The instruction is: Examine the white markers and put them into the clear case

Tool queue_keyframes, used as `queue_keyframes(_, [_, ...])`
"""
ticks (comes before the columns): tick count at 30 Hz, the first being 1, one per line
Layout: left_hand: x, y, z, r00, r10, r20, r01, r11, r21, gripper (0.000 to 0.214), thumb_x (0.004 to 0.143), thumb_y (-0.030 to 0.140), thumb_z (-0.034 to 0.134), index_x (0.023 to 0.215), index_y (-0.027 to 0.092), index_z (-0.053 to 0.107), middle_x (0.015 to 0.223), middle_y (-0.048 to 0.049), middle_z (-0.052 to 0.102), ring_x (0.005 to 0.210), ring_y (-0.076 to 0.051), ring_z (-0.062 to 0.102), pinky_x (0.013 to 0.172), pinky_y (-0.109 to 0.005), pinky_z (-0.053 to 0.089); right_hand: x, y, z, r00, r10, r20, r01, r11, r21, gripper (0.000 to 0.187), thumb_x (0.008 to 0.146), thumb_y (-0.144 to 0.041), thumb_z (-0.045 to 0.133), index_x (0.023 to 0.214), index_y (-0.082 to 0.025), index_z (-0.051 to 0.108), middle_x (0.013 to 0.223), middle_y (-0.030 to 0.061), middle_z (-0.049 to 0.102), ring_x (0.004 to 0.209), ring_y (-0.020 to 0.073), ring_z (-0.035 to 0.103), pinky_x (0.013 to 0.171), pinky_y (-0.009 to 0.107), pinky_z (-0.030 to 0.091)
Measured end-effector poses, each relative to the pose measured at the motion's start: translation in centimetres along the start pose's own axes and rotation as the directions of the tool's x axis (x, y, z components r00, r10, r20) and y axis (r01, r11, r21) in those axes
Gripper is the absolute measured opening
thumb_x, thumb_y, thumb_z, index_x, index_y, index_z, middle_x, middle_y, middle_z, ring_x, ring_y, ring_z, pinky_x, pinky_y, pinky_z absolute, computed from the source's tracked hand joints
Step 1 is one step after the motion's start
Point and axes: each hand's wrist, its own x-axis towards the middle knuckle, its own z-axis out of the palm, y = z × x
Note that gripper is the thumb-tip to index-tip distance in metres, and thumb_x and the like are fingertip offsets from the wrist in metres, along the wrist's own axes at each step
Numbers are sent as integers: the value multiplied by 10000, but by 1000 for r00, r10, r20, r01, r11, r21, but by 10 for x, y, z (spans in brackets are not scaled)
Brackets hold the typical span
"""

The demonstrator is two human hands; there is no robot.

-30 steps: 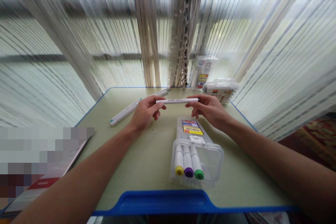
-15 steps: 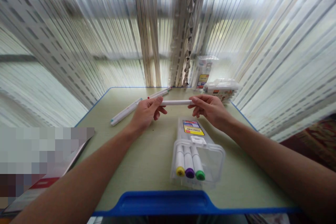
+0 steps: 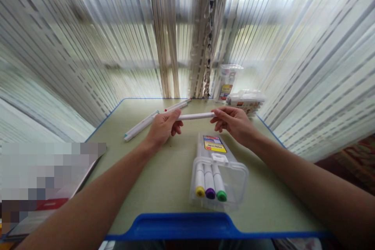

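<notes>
A white marker (image 3: 195,116) is stretched level above the table between my two hands. My left hand (image 3: 164,125) pinches its left end, and my right hand (image 3: 233,120) pinches the right end; fingers cover both tips. Below them lies a clear plastic marker case (image 3: 241,179), its near end open towards me. Inside it are three white markers with a yellow end (image 3: 200,191), a purple end (image 3: 210,193) and a green end (image 3: 222,195). Left of my left hand, white markers with teal ends (image 3: 140,125) lie side by side.
More white markers (image 3: 178,104) lie near the back edge of the pale green table (image 3: 164,187). A clear upright case (image 3: 227,82) and a box of markers (image 3: 247,99) stand at the back right. Stringed curtains (image 3: 117,27) hang behind. A blurred-out item covers the left edge.
The held marker has tilted slightly, its left end now lower. Both hands keep their grip at its ends, with the left hand shifted slightly left.
</notes>
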Motion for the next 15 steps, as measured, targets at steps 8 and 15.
queue_keyframes(8, [-2,4,1,999,35,13,-33,993,-115,370,787,484,761,742,124,688,700,-37,685,438,-59,495,424,-206,379,0,0,1,1000,10,-25,-9,999,34,356,697,-464,867,813,-157,729,705,37,731,460,115,643,406,205,462])
queue_keyframes(15, [-7,10,3,989,146,21,-137,964,-227,344,714,317,862,996,150,758,699,12,650,475,-54,497,451,-211,403,0,-1,0,997,70,-31,-68,996,51,351,685,-419,875,888,-167,738,777,45,745,492,119,667,419,200,482])
